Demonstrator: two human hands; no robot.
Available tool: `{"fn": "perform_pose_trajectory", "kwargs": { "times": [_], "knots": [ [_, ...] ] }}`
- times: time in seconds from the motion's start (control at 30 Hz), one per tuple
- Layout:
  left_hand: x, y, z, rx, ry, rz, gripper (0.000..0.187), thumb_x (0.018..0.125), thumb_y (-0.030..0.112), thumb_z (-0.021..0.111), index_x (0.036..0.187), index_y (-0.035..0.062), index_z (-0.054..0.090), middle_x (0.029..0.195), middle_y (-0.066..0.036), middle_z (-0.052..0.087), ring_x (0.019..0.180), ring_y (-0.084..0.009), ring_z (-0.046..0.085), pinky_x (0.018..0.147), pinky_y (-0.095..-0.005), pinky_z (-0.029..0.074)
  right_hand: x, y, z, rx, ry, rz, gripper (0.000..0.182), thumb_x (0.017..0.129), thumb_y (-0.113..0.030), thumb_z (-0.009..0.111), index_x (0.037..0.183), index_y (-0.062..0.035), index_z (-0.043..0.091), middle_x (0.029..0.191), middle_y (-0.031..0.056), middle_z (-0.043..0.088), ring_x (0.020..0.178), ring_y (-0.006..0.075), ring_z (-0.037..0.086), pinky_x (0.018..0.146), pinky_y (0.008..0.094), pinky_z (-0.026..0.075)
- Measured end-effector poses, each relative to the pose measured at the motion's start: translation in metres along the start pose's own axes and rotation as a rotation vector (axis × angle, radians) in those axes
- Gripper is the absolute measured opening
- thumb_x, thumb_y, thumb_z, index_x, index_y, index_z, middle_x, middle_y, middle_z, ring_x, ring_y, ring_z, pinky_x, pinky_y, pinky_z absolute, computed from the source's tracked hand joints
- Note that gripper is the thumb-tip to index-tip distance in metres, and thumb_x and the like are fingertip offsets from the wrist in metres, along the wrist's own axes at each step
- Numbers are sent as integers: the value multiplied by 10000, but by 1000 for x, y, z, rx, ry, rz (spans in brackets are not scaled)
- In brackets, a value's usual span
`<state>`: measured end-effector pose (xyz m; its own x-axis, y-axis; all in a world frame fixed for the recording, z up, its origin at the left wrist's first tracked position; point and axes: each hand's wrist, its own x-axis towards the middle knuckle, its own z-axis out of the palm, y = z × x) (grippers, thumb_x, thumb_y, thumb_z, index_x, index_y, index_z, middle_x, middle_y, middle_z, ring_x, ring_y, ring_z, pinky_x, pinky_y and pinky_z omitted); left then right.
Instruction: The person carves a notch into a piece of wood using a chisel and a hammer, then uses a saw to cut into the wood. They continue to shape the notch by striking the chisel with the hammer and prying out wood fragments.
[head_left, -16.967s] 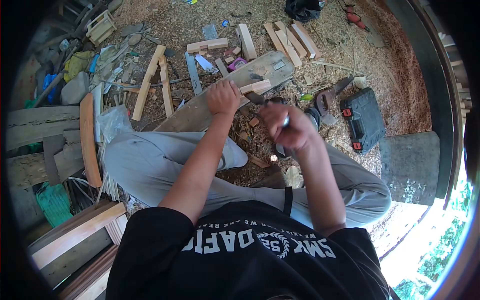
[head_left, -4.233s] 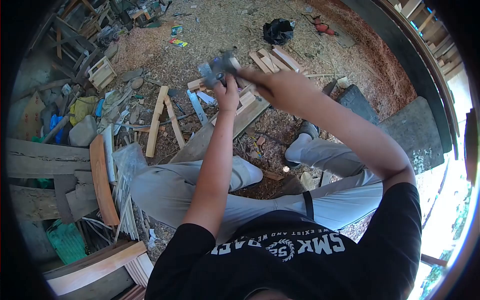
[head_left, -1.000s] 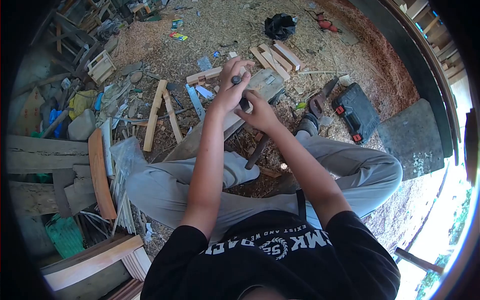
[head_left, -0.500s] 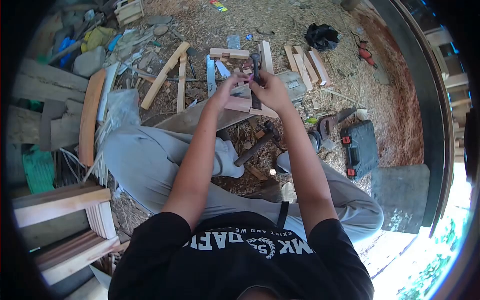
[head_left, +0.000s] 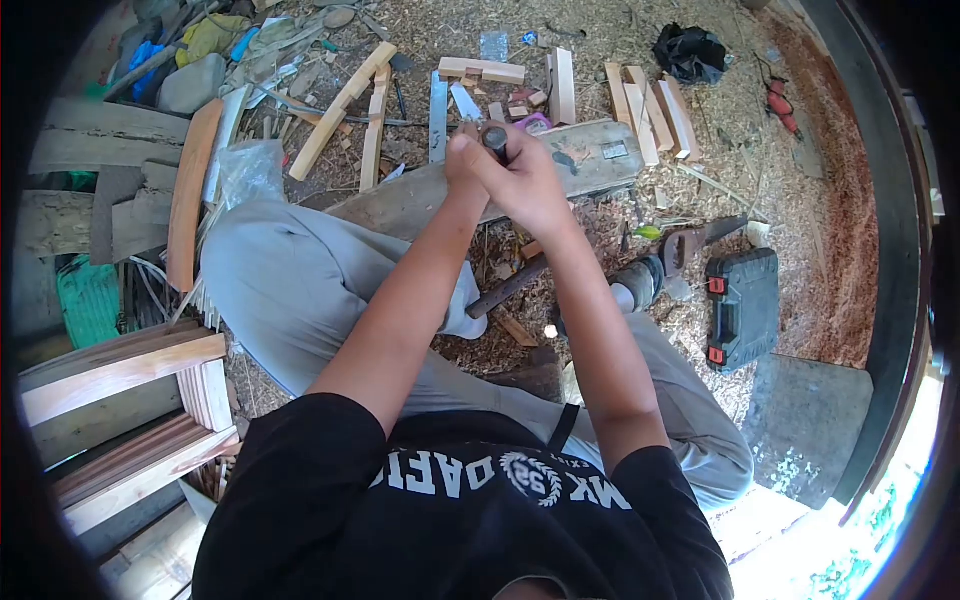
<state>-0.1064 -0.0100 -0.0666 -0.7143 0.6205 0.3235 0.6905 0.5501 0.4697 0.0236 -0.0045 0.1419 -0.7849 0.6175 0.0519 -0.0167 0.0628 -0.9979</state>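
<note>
While the right hand (head_left: 530, 190) has its fingers curled round a dark tool (head_left: 496, 140) over the plank (head_left: 390, 207), the left hand (head_left: 466, 178) meets it, grip unclear; positioning seems underway, calling for steadiness.

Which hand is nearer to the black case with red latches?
Right. The right hand, at the dark-headed tool, is up and left of the black case; the left hand is farther left.

Visible quantities: one dark hand-held tool (head_left: 495, 140), one tool handle (head_left: 510, 288), one handsaw (head_left: 684, 250), one red power tool (head_left: 783, 108), one black hard case (head_left: 758, 300) with two red latches (head_left: 717, 286), one black bag (head_left: 690, 55), two long wooden bars (head_left: 345, 112).
</note>
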Motion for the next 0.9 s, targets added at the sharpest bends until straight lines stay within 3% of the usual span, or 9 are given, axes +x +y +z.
{"fn": "perform_pose_trajectory", "kwargs": {
  "times": [0.07,0.13,0.17,0.2,0.37,0.47,0.6,0.67,0.9],
  "knots": [
    [6,27,-45,227,-498,68,394,1026,373,520,1241,67,644,1293,-192,635,1248,-327,598,1054,-448,483,1,4,1,-27,38,-36,458,978,-285,757,674,-14,549,601,22,497,637,98,434,625,289,425],
    [15,24,-35,11,-387,155,446,1055,437,454,1188,71,672,1258,-201,673,1205,-349,642,1038,-486,501,-9,2,2,-119,156,-206,481,976,-275,758,664,11,529,581,83,479,568,159,415,589,309,432],
    [18,24,-29,102,-502,19,475,1062,452,431,1178,68,687,1230,-210,690,1181,-355,662,1016,-495,515,-15,10,1,-108,174,-275,441,1030,-237,697,697,1,532,601,-20,374,640,61,390,573,279,353],
    [22,43,-48,197,-615,-117,506,1068,467,409,1167,65,701,1203,-218,706,1158,-362,682,993,-504,529,-24,8,-4,-106,192,-267,441,1030,-237,697,697,1,532,601,-20,374,640,61,390,573,279,353],
    [17,49,-46,233,-494,-116,547,1061,463,412,959,73,783,930,-208,770,917,-400,750,846,-524,587,-84,12,-24,17,283,-279,418,1052,-72,568,659,12,454,578,-10,405,565,94,357,524,323,301],
    [19,59,-57,255,-528,-134,544,1060,467,416,975,73,782,952,-209,770,930,-387,751,843,-520,587,-99,22,-31,161,379,-233,436,1009,-1,570,607,-12,401,562,17,467,515,127,403,507,317,308],
    [18,55,-54,274,-512,-159,518,1048,447,446,938,72,786,908,-203,770,885,-378,757,810,-512,594,-78,43,-76,654,712,-55,556,1119,-298,466,600,-128,364,506,12,313,505,198,353,606,395,394],
    [14,51,-51,245,-415,-62,497,1030,425,482,869,69,789,855,-197,767,827,-371,760,769,-500,602,-59,47,-111,858,738,68,540,1115,-333,452,635,-167,266,551,-16,181,526,152,198,582,376,318],
    [13,52,-53,235,-377,-67,496,1014,419,508,800,69,788,829,-199,765,785,-370,759,738,-489,607,-41,42,-100,823,648,-26,510,1109,-301,449,659,-144,267,556,-10,205,521,152,192,550,368,285]
  ]
}}
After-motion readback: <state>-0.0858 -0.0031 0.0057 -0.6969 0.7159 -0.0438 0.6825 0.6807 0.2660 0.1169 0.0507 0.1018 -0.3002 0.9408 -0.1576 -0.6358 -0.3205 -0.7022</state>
